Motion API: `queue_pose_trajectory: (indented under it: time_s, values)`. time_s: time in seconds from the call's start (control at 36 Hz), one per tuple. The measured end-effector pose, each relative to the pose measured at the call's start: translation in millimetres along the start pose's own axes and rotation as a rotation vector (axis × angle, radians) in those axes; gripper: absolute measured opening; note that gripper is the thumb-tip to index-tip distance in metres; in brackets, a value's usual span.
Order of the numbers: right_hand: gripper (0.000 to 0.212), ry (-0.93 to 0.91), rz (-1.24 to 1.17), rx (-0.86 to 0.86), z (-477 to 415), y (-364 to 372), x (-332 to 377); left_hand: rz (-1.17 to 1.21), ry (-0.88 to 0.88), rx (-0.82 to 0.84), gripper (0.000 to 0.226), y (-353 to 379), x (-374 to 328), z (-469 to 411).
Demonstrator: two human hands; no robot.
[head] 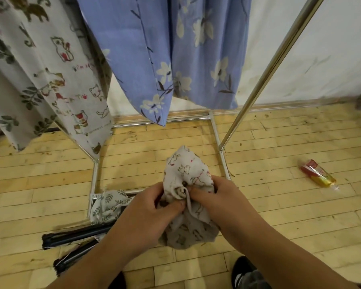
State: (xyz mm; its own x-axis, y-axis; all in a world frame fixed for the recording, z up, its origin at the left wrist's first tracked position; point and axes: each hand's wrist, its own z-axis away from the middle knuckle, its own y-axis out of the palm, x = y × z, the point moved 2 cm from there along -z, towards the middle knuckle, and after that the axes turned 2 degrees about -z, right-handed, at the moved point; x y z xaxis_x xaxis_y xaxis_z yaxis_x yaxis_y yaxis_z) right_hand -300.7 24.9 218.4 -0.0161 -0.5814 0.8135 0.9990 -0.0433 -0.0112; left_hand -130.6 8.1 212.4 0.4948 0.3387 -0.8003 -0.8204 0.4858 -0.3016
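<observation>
both hands bunching up a cat-print cloth (188,180) above the wooden floor (279,215), left hand (146,213) pinching its edge, right hand (219,197) gripping the fabric, metal drying rack (217,134) just behind

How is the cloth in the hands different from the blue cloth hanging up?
The cloth in the hands is pale grey with little animal drawings; the blue cloth has big cream flowers. The cloth in the hands is scrunched into a bundle, gripped by the left hand and the right hand; the blue cloth hangs down long and loose, touched by no hand. Both are printed fabric.
</observation>
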Motion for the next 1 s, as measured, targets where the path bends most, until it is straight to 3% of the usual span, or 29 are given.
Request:
queue_pose_trajectory:
  time_s: [0.22,0.69,0.92,1.0]
  values:
    - [0.023,0.048,-0.167,-0.006,-3.0,5.3,6.9,-0.054,0.004,0.117,0.019,-14.7,2.8,0.8]
    - [0.048,0.028,-0.329,-0.143,-9.4,-8.5,10.0,0.162,0.003,-0.057,0.014,-28.6,-6.1,-1.1]
    - [0.032,0.002,-0.363,-0.397,-17.6,-26.8,5.5,0.183,-0.001,-0.072,0.015,-35.6,-11.2,0.7]
    - [0.019,-0.016,-0.352,-0.415,-15.7,-26.8,7.7,0.184,-0.054,-0.086,0.015,-39.0,-7.7,-0.9]
